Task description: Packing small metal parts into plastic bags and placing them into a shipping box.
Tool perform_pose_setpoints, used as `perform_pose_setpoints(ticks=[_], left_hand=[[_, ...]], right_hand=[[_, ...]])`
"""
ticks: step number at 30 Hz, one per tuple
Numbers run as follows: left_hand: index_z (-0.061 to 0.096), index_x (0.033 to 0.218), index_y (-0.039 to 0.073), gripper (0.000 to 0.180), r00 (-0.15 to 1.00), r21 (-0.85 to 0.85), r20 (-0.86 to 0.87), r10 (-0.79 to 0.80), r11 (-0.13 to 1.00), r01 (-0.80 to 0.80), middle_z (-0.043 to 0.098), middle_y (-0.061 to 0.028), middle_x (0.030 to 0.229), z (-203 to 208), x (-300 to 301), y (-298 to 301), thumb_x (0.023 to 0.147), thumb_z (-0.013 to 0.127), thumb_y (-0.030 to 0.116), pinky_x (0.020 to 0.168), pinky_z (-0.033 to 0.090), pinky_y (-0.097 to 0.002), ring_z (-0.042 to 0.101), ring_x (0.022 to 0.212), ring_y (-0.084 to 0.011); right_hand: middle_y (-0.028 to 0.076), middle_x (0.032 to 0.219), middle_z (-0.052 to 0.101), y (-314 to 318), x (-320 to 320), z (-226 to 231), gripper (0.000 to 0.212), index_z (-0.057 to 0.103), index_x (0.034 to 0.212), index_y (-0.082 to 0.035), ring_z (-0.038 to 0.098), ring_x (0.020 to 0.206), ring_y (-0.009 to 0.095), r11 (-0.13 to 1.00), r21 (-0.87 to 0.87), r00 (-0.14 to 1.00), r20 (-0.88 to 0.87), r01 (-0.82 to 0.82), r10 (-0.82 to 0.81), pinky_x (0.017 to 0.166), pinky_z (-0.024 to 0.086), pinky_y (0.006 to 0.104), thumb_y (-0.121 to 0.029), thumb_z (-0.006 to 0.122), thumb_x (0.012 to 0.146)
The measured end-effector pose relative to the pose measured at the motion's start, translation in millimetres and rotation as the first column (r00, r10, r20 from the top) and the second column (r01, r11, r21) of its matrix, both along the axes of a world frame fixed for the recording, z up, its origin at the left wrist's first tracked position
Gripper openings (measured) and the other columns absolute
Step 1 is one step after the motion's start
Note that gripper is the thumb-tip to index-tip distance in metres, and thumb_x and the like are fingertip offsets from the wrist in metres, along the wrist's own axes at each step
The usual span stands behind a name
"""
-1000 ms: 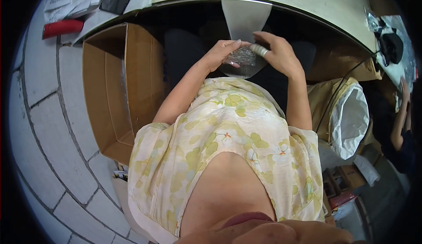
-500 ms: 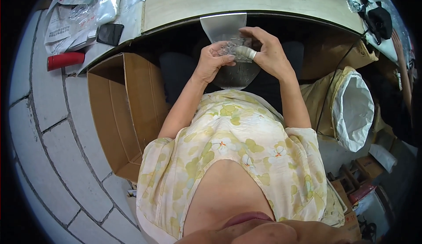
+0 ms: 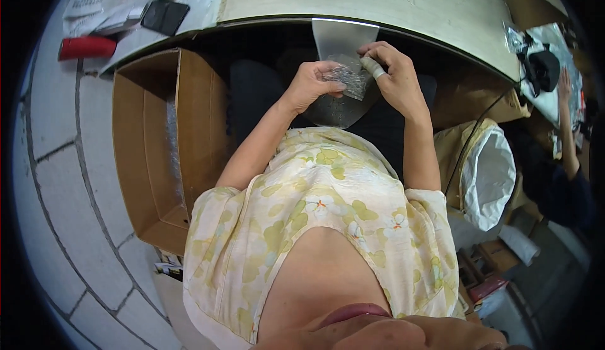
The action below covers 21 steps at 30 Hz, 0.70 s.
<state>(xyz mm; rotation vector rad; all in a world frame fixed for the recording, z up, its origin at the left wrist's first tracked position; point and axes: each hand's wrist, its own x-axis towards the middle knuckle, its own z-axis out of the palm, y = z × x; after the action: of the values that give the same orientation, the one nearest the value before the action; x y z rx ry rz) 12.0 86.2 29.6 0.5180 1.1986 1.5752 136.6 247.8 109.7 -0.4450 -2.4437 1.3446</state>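
A small clear plastic bag (image 3: 353, 83) packed with thin silvery metal pieces, too small to name, is in front of me. My left hand (image 3: 313, 85) grips its left side between thumb and fingers. At the bag's upper right edge, my right hand (image 3: 398, 78) is closed in a pinch, its thumb wrapped in whitish tape. Beneath both hands, a translucent greyish sheet or chute (image 3: 344, 34) runs down from the table edge toward my lap. A few loose metal bits lie on its lower part.
More thin metal bits lie on the pale table (image 3: 378, 0). Left are a black phone (image 3: 165, 17), a red cylinder (image 3: 87, 48) and an open cardboard box (image 3: 146, 154). A white-lined sack (image 3: 488, 177) stands right, by a black cable. Another person's arm (image 3: 568, 132) is at far right.
The bag has tilted and its contents now sit bunched together low in it. My right hand's fingers have drawn in to its upper edge. The whole view has shifted slightly.
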Motion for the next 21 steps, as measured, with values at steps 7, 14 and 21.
perform_pose_setpoints(ticks=[7,14,21], left_hand=[[0.062,0.114,-0.004,0.032,0.988,0.099,0.149,0.032,0.994,-0.047,0.069,-0.0098,0.1,1,-6,-5,0.084,0.07,0.005,0.07,0.059,-0.0259,0.068,0.084,-0.0152],[0.063,0.112,-0.004,0.031,0.981,0.065,0.17,0.091,0.993,-0.103,0.068,-0.0075,0.098,3,-14,-2,0.085,0.071,0.01,0.066,0.058,-0.0256,0.066,0.081,-0.0128],[0.06,0.114,-0.006,0.033,0.995,0.0,-0.082,0.06,0.998,-0.061,0.067,-0.0136,0.101,17,-2,16,0.09,0.063,0.016,0.07,0.057,-0.0279,0.068,0.086,-0.0203]], right_hand=[[0.011,0.095,0.066,-9,-12,1,0.01,0.062,0.092,0.004,0.063,0.083,0.022,0.984,0.156,0.993,0.096,-0.084,0.07,0.076,0.048,0.0305,0.002,0.061,0.083],[0.01,0.095,0.067,-7,-20,7,0.028,0.064,0.112,-0.001,0.063,0.089,0.016,0.967,-0.224,0.992,-0.003,0.119,-0.123,0.081,0.05,0.0285,-0.007,0.067,0.085],[0.005,0.076,0.062,9,-17,2,0.01,0.066,0.089,0.002,0.058,0.073,0.013,0.996,0.029,0.995,-0.044,0.087,-0.086,0.067,0.047,0.0268,-0.006,0.069,0.083]])
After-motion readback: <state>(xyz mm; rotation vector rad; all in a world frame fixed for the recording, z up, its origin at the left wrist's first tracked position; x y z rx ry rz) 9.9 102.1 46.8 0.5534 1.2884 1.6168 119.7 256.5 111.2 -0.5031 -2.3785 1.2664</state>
